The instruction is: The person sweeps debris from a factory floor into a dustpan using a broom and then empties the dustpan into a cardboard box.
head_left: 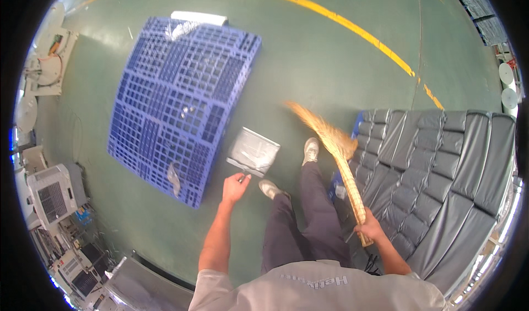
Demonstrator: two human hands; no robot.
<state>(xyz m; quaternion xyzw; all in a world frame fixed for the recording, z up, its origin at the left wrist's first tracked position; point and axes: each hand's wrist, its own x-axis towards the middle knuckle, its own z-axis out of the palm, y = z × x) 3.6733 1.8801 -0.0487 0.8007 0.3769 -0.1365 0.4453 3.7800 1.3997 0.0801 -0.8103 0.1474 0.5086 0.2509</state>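
Observation:
My left hand is closed round the short handle of a metal dustpan, whose flat pale pan is low over the green floor beside the pallet. In my right hand is the upper end of a straw broom. Its long handle slants away from me, and the fanned bristles spread ahead of my shoe, slightly blurred at the tip. A blue plastic pallet lies left of the dustpan, with scraps of clear plastic film on it.
Stacked grey wrapped bundles stand close on my right. A white bar-shaped piece lies at the pallet's far edge. Machines line the left side. A yellow floor line curves across the far floor.

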